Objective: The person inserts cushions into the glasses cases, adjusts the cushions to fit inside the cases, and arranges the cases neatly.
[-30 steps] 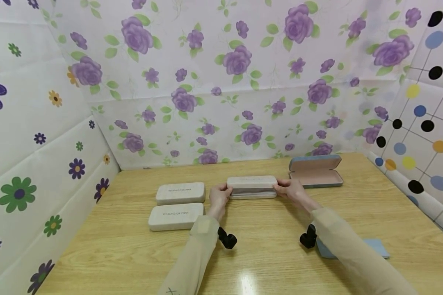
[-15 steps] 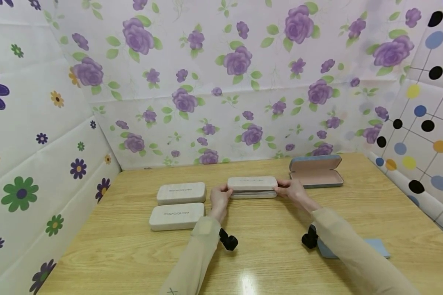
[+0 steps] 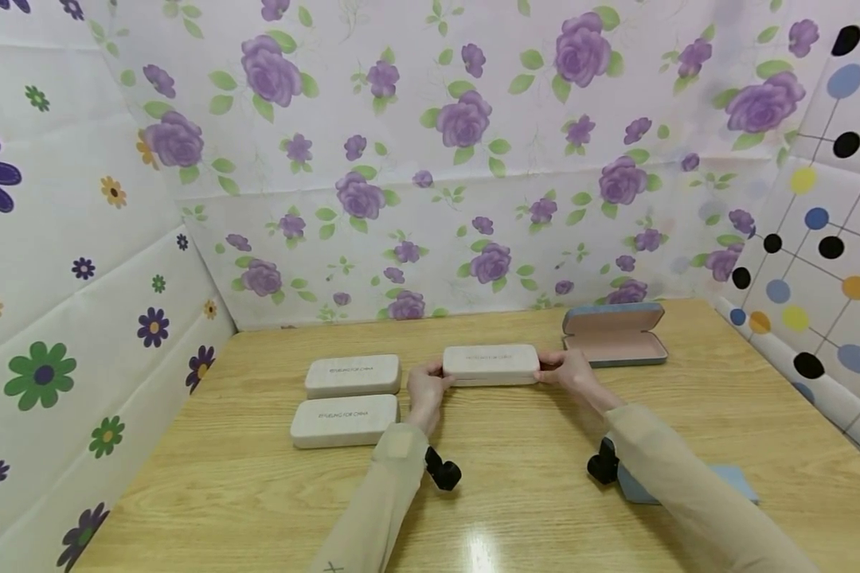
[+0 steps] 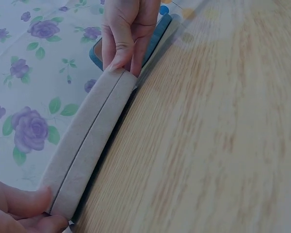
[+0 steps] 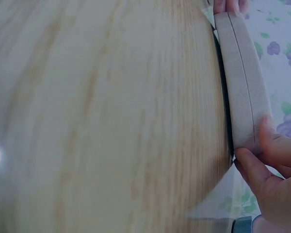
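Note:
A pale grey glasses case [image 3: 490, 364] lies closed at the middle of the table, its lid meeting its base along a thin seam in both wrist views. My left hand [image 3: 426, 390] pinches its left end, thumb on the lid and fingers lower down. At the opposite end my right hand [image 3: 569, 372] does the same with thumb and fingers. Close to the right hand stands a blue glasses case [image 3: 615, 338], its lid raised and its pink lining showing.
Two more pale cases, a rear one [image 3: 353, 376] and a front one [image 3: 345, 420], lie left of my left hand. A light blue cloth [image 3: 734, 481] lies partly under my right forearm. Patterned sheets [image 3: 401, 119] border the wooden table [image 3: 258, 509].
The lid of the pale case has come down from partly raised to closed, with both hands staying at its ends. The other cases have not moved.

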Tool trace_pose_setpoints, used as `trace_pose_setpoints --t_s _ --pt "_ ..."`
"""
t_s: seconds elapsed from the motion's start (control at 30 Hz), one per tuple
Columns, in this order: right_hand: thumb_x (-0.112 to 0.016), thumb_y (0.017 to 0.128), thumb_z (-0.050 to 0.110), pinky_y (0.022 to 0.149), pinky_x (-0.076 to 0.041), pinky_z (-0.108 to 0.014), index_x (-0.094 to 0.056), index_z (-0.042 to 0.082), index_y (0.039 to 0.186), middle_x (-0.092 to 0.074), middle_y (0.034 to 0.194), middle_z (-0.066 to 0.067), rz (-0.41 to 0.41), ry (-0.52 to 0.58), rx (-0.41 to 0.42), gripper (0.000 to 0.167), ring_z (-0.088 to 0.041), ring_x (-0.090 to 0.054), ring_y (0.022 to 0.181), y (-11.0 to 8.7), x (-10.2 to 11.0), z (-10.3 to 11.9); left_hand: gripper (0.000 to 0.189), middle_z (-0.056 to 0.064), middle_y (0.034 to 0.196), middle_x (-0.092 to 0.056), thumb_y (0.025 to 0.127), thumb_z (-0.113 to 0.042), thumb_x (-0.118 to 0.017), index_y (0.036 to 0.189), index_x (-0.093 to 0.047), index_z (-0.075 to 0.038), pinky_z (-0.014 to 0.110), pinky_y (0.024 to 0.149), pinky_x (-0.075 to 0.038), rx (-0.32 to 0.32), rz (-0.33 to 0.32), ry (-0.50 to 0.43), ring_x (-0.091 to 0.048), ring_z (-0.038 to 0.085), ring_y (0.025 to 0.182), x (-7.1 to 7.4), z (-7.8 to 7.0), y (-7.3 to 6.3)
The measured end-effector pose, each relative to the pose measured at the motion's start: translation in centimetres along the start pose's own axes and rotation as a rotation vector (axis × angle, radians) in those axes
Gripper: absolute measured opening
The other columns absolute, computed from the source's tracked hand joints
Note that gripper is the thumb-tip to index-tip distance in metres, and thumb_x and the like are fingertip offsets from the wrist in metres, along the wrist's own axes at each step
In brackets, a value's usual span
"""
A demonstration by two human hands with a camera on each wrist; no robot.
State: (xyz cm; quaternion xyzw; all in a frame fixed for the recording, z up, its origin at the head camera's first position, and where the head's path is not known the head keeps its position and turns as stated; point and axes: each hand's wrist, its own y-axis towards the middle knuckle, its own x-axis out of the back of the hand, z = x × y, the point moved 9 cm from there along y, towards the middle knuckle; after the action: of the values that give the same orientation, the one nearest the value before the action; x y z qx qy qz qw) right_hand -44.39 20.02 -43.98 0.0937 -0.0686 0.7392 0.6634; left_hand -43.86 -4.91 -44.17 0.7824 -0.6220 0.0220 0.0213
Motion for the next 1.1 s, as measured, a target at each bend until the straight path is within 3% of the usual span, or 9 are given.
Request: trace_pose_setpoints --t_s 0.2,0.33,0.6,1.1 --pt "-0.068 0.075 -0.008 0.072 -0.050 -0.033 -0.049 -0.014 0.119 -0.051 0.114 -0.030 -0.020 -0.082 -0.006 0.048 -0.036 -0.053 0.101 0.0 -0.1 0.0 0.031 0.017 0.089 -0.063 0.069 0.020 -0.065 0.099 -0.065 0.009 0.026 0.067 -0.046 0.000 0.025 0.013 -0.055 0.023 0.082 0.4 0.1 -0.1" --pt "-0.069 0.076 -0.006 0.070 -0.050 -0.032 -0.049 -0.013 0.121 -0.053 0.113 -0.028 -0.028 -0.124 -0.019 0.050 -0.035 -0.052 0.102 0.1 -0.8 0.1 0.034 0.018 0.092 -0.061 0.071 0.020 -0.063 0.103 -0.063 0.009 0.027 0.067 -0.047 0.014 0.005 -0.034 -0.055 0.025 0.085 1.0 0.6 -0.2" --pt "-0.070 0.076 -0.001 0.079 -0.047 -0.033 -0.049 -0.008 0.124 -0.051 0.119 -0.024 -0.040 -0.142 -0.051 0.053 -0.035 -0.046 0.111 0.4 -1.4 0.1 0.036 0.021 0.104 -0.056 0.077 0.017 -0.060 0.112 -0.056 0.011 0.031 0.079 -0.045 -0.013 -0.038 -0.091 -0.053 0.030 0.098 1.6 0.8 -0.5" --pt "-0.069 0.078 0.000 0.080 -0.046 -0.030 -0.045 -0.009 0.127 -0.049 0.121 -0.025 0.002 -0.077 -0.015 0.055 -0.033 -0.047 0.110 0.2 -2.1 0.2 0.038 0.022 0.107 -0.056 0.077 0.017 -0.061 0.114 -0.055 0.010 0.033 0.080 -0.045 -0.007 -0.045 -0.086 -0.052 0.031 0.099 2.0 0.8 -0.9"
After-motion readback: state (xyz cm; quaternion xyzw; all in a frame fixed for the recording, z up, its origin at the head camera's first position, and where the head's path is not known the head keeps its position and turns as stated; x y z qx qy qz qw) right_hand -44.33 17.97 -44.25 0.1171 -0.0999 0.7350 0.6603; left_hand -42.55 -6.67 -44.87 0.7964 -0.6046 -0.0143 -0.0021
